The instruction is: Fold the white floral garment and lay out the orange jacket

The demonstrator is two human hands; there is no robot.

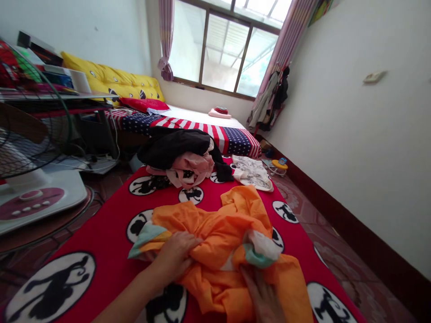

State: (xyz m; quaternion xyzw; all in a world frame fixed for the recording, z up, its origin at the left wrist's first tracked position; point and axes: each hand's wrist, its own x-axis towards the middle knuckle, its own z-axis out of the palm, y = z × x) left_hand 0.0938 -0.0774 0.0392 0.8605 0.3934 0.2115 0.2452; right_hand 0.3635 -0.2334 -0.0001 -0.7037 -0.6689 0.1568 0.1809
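A crumpled orange garment (222,233), possibly a jacket, with mint-green and white parts, lies on the red bed cover in front of me. My left hand (178,253) has its fingers curled into the cloth on its left side, near a mint-green and yellow section. On the lower right, my right hand (262,291) rests against the orange fabric with its fingers stretched out. Its fingertips are partly hidden below a bunched mint-and-white part. Folds hide the garment's full shape.
Black and pink clothes (182,157) are heaped on the red cover (111,242) farther back. A white patterned garment (252,172) lies to their right. A fan (37,193) stands at left. Beyond are another bed (202,114) and a small yellow stool (280,164).
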